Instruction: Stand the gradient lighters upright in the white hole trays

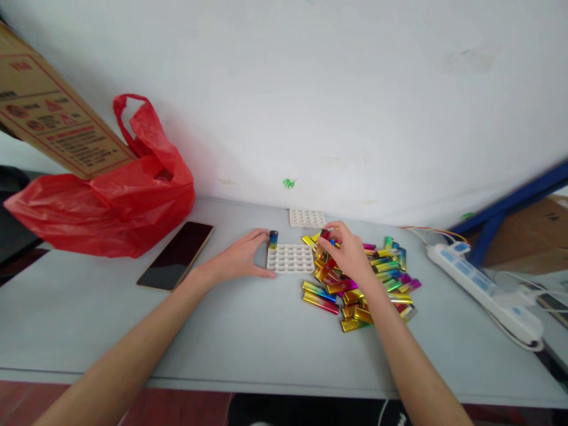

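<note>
A white tray with rows of holes [290,259] lies on the grey table. One blue-and-gold lighter [274,239] stands upright in its far left corner. My left hand [244,255] is at the tray's left edge, thumb and fingers apart around that side. Above the near side of a heap of shiny, multicoloured lighters [350,290], right of the tray, my right hand [348,251] pinches a red-and-gold lighter [323,238]. It is held roughly upright, close to the tray's right edge. Part of the heap is hidden under my right hand and forearm.
A second white holed tray [307,218] lies against the wall. On the left are a dark phone [176,255], a red plastic bag [133,201] and a cardboard box [57,112]. A white power strip [483,296] with cables runs along the right.
</note>
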`<state>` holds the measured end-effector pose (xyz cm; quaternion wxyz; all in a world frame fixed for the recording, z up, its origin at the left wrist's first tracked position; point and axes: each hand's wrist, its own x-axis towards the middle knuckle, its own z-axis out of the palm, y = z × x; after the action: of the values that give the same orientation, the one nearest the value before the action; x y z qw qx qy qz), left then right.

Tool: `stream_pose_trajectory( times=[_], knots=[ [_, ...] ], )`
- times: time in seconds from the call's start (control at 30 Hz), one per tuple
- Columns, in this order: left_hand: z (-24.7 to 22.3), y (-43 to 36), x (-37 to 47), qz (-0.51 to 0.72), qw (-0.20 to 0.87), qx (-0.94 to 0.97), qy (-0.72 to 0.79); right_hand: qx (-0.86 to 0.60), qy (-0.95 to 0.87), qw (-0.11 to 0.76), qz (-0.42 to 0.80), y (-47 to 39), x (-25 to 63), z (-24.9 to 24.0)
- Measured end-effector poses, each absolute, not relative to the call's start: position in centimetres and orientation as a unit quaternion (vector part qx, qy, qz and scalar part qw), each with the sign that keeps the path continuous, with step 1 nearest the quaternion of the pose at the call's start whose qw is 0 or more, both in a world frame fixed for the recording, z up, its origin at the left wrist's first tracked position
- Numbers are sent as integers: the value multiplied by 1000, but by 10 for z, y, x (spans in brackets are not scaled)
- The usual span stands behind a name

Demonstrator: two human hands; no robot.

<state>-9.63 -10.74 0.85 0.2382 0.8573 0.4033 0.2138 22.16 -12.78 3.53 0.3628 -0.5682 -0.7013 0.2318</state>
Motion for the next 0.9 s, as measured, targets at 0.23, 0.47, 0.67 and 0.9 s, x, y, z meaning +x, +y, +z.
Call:
stream_pose_trajectory(
  times=[0.23, 0.47, 0.67, 0.9],
  knots=[
    [9, -108, -95, 205, 235, 857, 411, -436, -533, 526, 499, -122, 174, 49],
    [13, -112, -94, 204, 244, 855, 410, -404, -547, 446, 582, -137, 156, 37],
    [15, -112, -94, 202, 245, 850, 420, -498, -650, 424, 386, -145, 158, 30],
    [17, -113, -96, 186, 246, 849, 428, -540, -684, 409, 269, -158, 153, 41]
  ],
)
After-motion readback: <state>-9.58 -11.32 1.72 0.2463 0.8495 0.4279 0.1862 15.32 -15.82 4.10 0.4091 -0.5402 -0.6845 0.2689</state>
